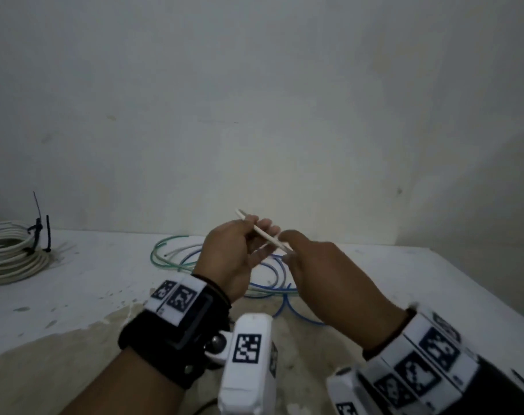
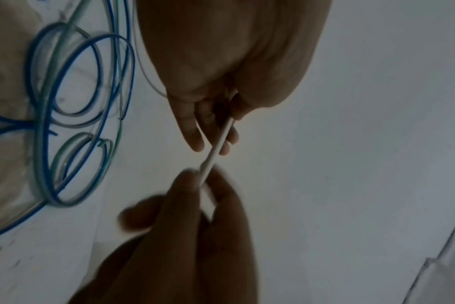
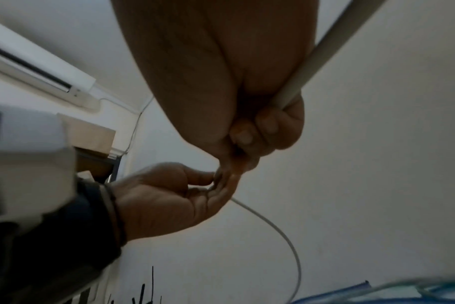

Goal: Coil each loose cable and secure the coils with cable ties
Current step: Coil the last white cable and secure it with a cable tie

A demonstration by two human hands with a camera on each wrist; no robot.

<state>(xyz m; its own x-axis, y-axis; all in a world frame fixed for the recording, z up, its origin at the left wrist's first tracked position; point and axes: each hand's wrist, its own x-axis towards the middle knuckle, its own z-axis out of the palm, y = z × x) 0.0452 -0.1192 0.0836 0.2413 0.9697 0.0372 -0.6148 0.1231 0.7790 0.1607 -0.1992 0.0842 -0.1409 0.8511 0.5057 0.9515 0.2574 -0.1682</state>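
Both hands are raised above the table and hold the end of a white cable (image 1: 265,235) between them. My left hand (image 1: 254,232) pinches it near its free tip, which points up and left. My right hand (image 1: 287,250) grips it lower down with curled fingers. The left wrist view shows the white cable (image 2: 218,148) running from the left hand (image 2: 213,133) to the right hand (image 2: 203,181). Seen from the right wrist, the cable (image 3: 325,51) passes through the right hand (image 3: 247,144) and meets the left hand (image 3: 216,181). Loose blue and green cables (image 1: 269,274) lie under the hands.
A white cable coil (image 1: 12,253) bound with black cable ties (image 1: 40,229) lies at the table's far left. The white table (image 1: 464,280) butts against a wall at the back, and its edge runs down the right. An air conditioner (image 3: 39,67) hangs on the wall.
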